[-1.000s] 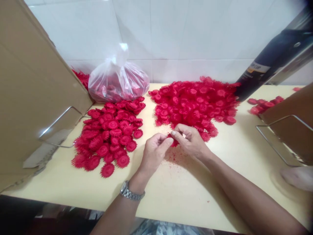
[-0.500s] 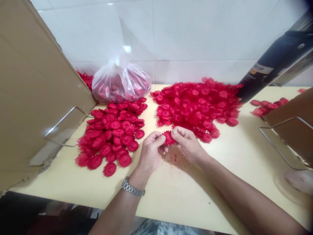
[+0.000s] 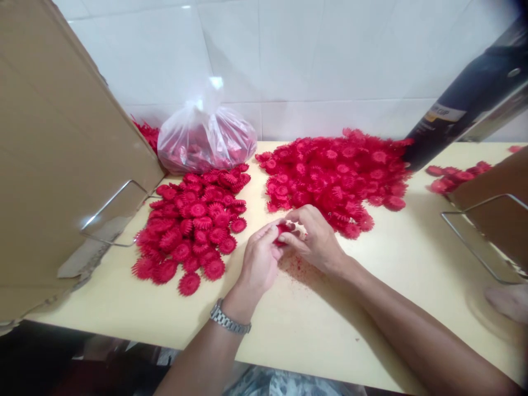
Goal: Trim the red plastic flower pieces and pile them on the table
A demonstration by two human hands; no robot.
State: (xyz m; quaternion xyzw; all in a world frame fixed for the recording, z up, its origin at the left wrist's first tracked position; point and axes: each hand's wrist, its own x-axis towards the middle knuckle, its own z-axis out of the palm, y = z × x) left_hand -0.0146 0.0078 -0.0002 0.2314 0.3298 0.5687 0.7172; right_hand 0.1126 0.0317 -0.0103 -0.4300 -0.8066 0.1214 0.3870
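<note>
A small red round piece with a fringed, flower-like edge point(image 3: 282, 229) is held up between my two hands above the table. My left hand point(image 3: 260, 258), with a metal watch on the wrist, pinches it between thumb and fingers. From the other side, the curled thumb and fingers of my right hand point(image 3: 317, 242) close around it and hide part of it. To the left lies a pile of matching red fringed pieces point(image 3: 198, 223). A larger heap of looser-looking red pieces point(image 3: 338, 176) spreads behind my right hand.
A tied clear plastic bag point(image 3: 208, 140) of red pieces stands by the tiled wall. Cardboard panels with wire handles flank both sides, the left one point(image 3: 61, 165) tall. A dark printed box point(image 3: 449, 115) leans at right. Red crumbs point(image 3: 297, 268) dot the pale table point(image 3: 313, 335).
My right hand has shifted its grip, its fingers now curled over the red piece, which is turned and more covered. My left hand keeps its pinch. The view has moved slightly.
</note>
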